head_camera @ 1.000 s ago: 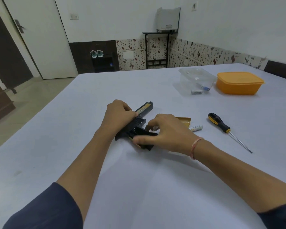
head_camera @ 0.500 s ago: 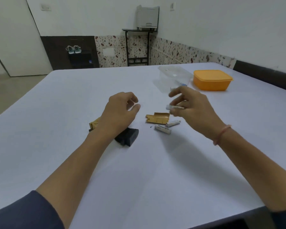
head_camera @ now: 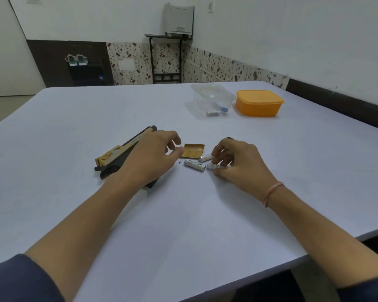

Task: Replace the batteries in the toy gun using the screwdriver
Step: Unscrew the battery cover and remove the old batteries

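A black and tan plastic toy gun (head_camera: pixel 120 152) lies on its side on the pale lavender table (head_camera: pixel 96 110), its barrel pointing away and to the right. The left hand (head_camera: pixel 150 159) rests over the gun's grip end, fingers loosely curled and spread, not clasping anything that can be seen. Just right of that hand lies a small tan plastic battery cover (head_camera: pixel 193 150), flat on the table, with a tiny dark screw (head_camera: pixel 179 162) near its lower left corner. Three white cylindrical batteries sit close together beside the cover: one labelled battery (head_camera: pixel 194 165) lies free, a second battery (head_camera: pixel 205 157) lies just behind it, and a third battery (head_camera: pixel 213 166) is pinched between the thumb and fingertips of the right hand (head_camera: pixel 238 160), low against the table. A thin pink band circles the right wrist. Farther back on the right stand a clear plastic container (head_camera: pixel 210 98) with a few batteries inside and, just beside it, a closed orange plastic box (head_camera: pixel 259 103).
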